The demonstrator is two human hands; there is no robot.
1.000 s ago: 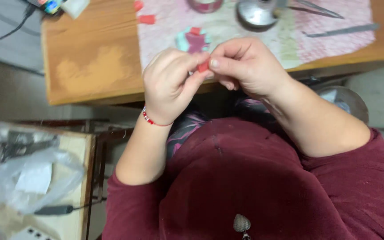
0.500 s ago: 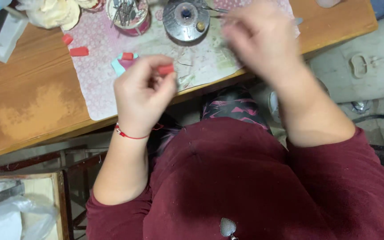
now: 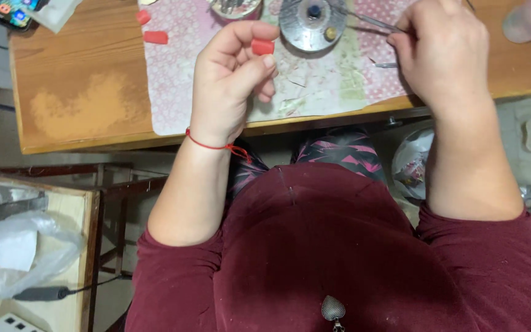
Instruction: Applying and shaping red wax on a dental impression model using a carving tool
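My left hand (image 3: 232, 77) is raised over the near edge of the wooden table (image 3: 75, 92) and pinches a small red piece (image 3: 263, 47) between thumb and forefinger. A red string bracelet (image 3: 216, 144) circles that wrist. My right hand (image 3: 447, 52) rests on the pink patterned mat (image 3: 179, 74) at the right and grips thin metal tweezers (image 3: 370, 21), whose tips point left toward a round metal dish (image 3: 311, 24).
Two more red pieces (image 3: 155, 37) lie on the mat's left part. A jar of tools (image 3: 235, 6) stands at the top edge. A phone (image 3: 7, 9) lies at the table's far left corner. A low crate with a plastic bag (image 3: 19, 246) sits at the lower left.
My hands, first together on the red piece, have parted. The left keeps the piece; the right reached out to the mat and took hold of the tweezers. The view shifted toward the table.
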